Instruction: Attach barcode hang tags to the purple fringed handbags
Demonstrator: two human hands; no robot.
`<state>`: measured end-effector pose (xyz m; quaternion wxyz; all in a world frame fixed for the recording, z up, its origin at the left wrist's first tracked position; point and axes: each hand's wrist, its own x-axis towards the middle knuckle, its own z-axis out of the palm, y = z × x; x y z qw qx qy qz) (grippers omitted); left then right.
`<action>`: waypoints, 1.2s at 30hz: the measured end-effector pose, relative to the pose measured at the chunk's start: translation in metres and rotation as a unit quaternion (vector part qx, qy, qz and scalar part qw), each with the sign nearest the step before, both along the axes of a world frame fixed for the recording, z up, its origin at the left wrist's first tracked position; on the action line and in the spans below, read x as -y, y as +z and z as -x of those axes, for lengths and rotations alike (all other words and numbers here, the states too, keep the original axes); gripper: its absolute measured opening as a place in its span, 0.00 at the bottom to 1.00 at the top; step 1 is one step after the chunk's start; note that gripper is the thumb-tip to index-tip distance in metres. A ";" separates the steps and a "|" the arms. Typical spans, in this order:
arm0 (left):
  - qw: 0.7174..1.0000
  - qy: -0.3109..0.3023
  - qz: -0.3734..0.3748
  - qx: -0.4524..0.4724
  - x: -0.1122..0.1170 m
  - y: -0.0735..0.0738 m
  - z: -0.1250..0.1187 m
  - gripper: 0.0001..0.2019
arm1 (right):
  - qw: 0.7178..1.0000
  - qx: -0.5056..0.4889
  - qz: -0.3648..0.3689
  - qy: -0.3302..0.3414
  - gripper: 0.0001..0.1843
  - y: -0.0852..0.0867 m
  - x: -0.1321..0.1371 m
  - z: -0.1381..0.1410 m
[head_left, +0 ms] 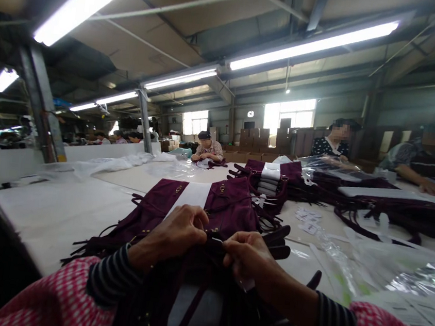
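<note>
In front of me lies a pile of dark purple bags (pixel 232 206) with gold-coloured fittings and a white paper band (pixel 193 194) across the top one. My left hand (pixel 181 229) is closed in a pinch over a dark strap at the bag's near edge. Just to its right, my right hand (pixel 245 251) pinches a thin white strip or cord (pixel 216 239) between thumb and finger. Below that hand shows a small white tag (pixel 248 284). Another dark purple bag with straps lies in shadow beneath my forearms, its details hard to make out.
More stacked purple bags (pixel 273 174) stand further along the white table (pixel 113 196). White tags (pixel 308 219) lie scattered to the right beside clear plastic bags (pixel 415 277). Co-workers sit across the table, one (pixel 205 149) at the far end and others at the right.
</note>
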<state>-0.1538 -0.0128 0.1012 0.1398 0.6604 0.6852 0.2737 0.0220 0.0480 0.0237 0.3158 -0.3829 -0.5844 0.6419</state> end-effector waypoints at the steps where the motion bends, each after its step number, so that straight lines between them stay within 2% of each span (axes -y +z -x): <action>1: 1.000 -0.003 0.000 0.010 0.000 -0.003 0.001 0.14 | 1.000 -0.002 0.003 -0.002 0.10 0.002 0.000 0.004; 7: 0.995 -0.030 0.015 0.093 0.001 -0.028 0.008 0.20 | 0.999 -0.032 0.018 -0.010 0.07 -0.001 0.000 0.020; 11: 0.982 -0.064 0.045 0.174 -0.011 -0.039 0.019 0.26 | 0.999 -0.030 0.034 -0.015 0.06 -0.003 0.002 0.024; 15: 0.973 -0.092 0.030 0.209 -0.024 -0.048 0.025 0.19 | 0.999 -0.026 0.027 -0.020 0.06 -0.002 0.004 0.024; 19: 0.969 -0.103 0.003 0.224 -0.023 -0.052 0.021 0.17 | 1.000 -0.018 0.014 -0.021 0.06 -0.001 0.004 0.025; 24: 0.968 -0.070 -0.050 0.235 -0.018 -0.053 0.018 0.12 | 1.000 -0.009 -0.003 0.011 0.03 0.002 0.004 0.019; 27: 0.963 -0.053 -0.082 0.251 -0.019 -0.050 0.018 0.12 | 0.998 0.005 -0.054 0.039 0.04 0.002 0.002 0.009; 29: 0.958 -0.057 -0.088 0.266 -0.020 -0.045 0.017 0.12 | 0.990 0.013 -0.131 0.046 0.06 0.002 -0.002 0.001; 32: 0.951 -0.071 -0.082 0.289 -0.020 -0.039 0.012 0.12 | 0.968 0.044 -0.246 0.022 0.04 0.007 -0.007 -0.008; 34: 0.947 -0.076 -0.078 0.302 -0.020 -0.035 0.008 0.12 | 0.958 0.056 -0.279 0.010 0.04 0.012 -0.010 -0.010; 36: 0.944 -0.076 -0.077 0.310 -0.019 -0.033 0.005 0.12 | 0.958 0.033 -0.282 0.025 0.07 0.016 -0.013 -0.007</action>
